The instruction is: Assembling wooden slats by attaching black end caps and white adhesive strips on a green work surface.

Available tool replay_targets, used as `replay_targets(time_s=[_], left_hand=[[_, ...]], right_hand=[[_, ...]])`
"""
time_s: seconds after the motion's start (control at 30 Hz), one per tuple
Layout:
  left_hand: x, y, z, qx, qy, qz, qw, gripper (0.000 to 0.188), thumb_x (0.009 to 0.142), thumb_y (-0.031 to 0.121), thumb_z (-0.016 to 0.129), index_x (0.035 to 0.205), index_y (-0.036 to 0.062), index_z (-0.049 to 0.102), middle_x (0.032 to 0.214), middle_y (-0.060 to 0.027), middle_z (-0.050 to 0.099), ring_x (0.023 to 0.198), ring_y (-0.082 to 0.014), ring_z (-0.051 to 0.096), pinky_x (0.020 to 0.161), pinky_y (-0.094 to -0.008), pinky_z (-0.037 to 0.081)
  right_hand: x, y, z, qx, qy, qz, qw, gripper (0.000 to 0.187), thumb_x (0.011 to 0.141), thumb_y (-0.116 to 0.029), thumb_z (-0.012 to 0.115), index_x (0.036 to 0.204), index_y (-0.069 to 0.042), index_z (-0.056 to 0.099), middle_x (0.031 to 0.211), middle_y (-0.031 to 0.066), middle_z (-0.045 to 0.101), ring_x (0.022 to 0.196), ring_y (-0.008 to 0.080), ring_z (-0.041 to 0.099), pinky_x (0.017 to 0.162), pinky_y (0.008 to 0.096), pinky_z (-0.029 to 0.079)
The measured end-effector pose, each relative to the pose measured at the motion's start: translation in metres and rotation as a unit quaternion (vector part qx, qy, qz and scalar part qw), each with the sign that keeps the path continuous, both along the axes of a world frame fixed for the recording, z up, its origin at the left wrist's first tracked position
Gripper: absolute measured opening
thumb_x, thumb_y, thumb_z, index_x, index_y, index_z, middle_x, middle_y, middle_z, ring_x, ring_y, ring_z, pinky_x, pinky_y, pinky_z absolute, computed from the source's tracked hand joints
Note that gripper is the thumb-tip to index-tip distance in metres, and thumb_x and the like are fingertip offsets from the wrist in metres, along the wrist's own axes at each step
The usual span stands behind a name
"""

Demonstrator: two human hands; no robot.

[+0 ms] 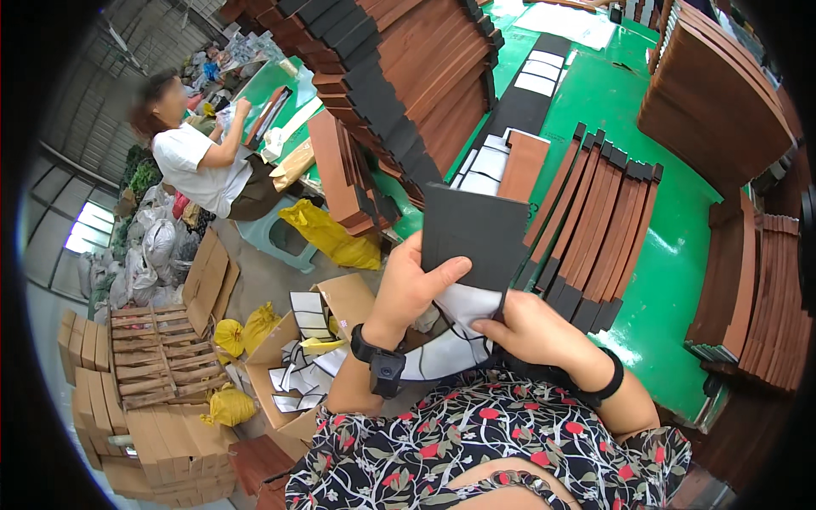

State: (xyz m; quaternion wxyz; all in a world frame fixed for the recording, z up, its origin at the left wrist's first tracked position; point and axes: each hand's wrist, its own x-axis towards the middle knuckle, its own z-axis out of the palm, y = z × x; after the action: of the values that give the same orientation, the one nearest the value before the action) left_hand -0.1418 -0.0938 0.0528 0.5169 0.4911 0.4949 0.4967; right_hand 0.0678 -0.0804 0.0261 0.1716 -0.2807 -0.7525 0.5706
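Note:
My left hand (410, 285) grips a stiff dark grey, nearly black rectangular piece (476, 234), thumb flat across its lower edge. Just below it, my right hand (535, 330) pinches a white sheet with black edges (472, 306) between thumb and fingers. From there a strip of white panels divided by black lines (433, 355) curves down in front of my body. Whether the sheet is joined to the dark piece cannot be made out, as my hands cover the meeting place. Both hands are above the green table's near left edge.
Brown slats with black ends (595, 225) lie fanned on the green table (671, 246). A tall stack of brown boards (416, 76) stands ahead. At lower left, a cardboard box (276, 344) holds white-and-black pieces. A person in a white shirt (191, 157) sits at far left.

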Motion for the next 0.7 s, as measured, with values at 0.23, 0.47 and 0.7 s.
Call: replay_targets(time_s=[0.23,0.47,0.7], left_hand=[[-0.013,-0.014,-0.013,-0.020,-0.074,0.018,0.997,0.036,0.090,0.008,0.074,0.123,-0.0020,0.064,0.118,-0.0072,0.069,0.106,-0.0124,0.063,0.094,-0.0298,0.051],[-0.011,-0.011,-0.023,-0.035,-0.194,-0.018,0.980,0.039,0.094,0.010,0.065,0.130,-0.0033,0.058,0.125,-0.0104,0.066,0.111,-0.0159,0.063,0.099,-0.0326,0.049],[-0.007,-0.006,-0.040,-0.088,-0.274,-0.009,0.958,0.048,0.094,0.015,0.062,0.136,-0.0047,0.050,0.128,-0.0146,0.063,0.115,-0.0216,0.063,0.102,-0.0359,0.050]], right_hand=[[0.007,0.010,0.030,0.387,0.050,-0.254,0.885,0.053,0.073,-0.006,0.083,0.121,-0.001,0.061,0.102,0.0144,0.062,0.090,0.0302,0.066,0.077,0.0393,0.055],[-0.011,0.008,0.018,0.381,0.034,-0.234,0.894,0.062,0.063,-0.006,0.088,0.120,-0.001,0.065,0.108,0.0138,0.058,0.090,0.0287,0.065,0.077,0.0396,0.054],[-0.015,0.007,0.020,0.446,-0.035,-0.234,0.863,0.060,0.061,-0.012,0.088,0.116,-0.001,0.066,0.106,0.0126,0.059,0.090,0.0302,0.063,0.077,0.0399,0.053]])
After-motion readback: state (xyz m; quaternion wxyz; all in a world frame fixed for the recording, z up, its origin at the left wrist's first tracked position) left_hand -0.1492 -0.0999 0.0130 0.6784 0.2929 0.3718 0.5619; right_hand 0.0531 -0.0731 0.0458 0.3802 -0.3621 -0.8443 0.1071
